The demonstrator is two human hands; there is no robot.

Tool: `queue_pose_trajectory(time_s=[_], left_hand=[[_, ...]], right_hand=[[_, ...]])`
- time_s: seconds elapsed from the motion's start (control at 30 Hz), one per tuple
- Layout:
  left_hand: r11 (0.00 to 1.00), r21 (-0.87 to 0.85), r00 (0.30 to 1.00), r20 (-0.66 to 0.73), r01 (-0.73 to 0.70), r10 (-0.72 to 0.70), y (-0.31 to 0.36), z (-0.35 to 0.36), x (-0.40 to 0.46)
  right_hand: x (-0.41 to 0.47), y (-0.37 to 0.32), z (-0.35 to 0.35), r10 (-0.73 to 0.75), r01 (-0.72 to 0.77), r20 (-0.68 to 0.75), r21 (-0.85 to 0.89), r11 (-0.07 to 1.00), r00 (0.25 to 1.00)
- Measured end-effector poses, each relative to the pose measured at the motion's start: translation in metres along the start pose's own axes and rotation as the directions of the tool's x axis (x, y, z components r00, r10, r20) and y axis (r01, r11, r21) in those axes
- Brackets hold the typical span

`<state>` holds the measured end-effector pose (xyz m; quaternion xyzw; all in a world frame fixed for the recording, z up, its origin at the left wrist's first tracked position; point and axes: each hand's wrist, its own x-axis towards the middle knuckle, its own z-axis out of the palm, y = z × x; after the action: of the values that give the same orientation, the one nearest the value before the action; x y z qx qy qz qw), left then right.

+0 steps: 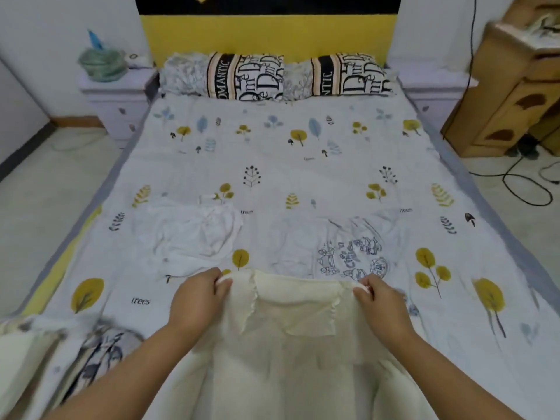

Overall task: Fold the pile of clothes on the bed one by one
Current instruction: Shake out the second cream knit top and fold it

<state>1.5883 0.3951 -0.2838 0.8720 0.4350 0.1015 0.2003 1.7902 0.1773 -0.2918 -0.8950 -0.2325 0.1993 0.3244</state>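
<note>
A cream garment [291,334] lies spread in front of me on the bed [303,177]. My left hand [197,298] pinches its top left corner. My right hand [381,301] pinches its top right corner. Both corners are lifted slightly, and the top edge is stretched between my hands. A crumpled white garment [191,234] lies beyond my left hand. A white shirt with a blue cartoon print [348,250] lies beyond my right hand. More clothes [91,353] are heaped at the bed's near left edge.
Two patterned pillows [272,77] rest against the yellow headboard. A nightstand [118,95] stands left of the bed, and a wooden cabinet [515,86] stands to the right. Black cables [527,183] trail across the floor at right.
</note>
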Motion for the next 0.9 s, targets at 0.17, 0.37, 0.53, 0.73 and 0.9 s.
queue_pose_trajectory(time_s=[0.17,0.37,0.53,0.73,0.9], left_hand=[[0.997,-0.074,0.999,-0.047,0.012,-0.016,-0.008,0.049,0.044],[0.952,-0.275,0.988,-0.032,0.134,-0.149,-0.028,0.103,0.096],[0.9,-0.133,0.86,0.382,0.415,-0.34,-0.072,0.158,0.097],[0.965,0.138,0.915,0.311,0.223,-0.256,-0.103,0.179,0.092],[0.942,0.158,0.954,-0.108,0.295,-0.28,-0.101,0.167,0.1]], right_hand=[[0.063,0.008,0.036,-0.09,0.088,-0.034,-0.068,0.994,0.995],[0.13,0.024,0.071,0.0,-0.003,-0.059,-0.059,0.998,0.998],[0.138,0.075,0.102,0.242,-0.205,0.081,-0.321,0.925,0.967],[0.137,0.103,0.104,0.157,-0.115,0.056,-0.451,0.885,0.986],[0.166,0.098,0.084,0.149,-0.215,-0.207,-0.347,0.913,0.967]])
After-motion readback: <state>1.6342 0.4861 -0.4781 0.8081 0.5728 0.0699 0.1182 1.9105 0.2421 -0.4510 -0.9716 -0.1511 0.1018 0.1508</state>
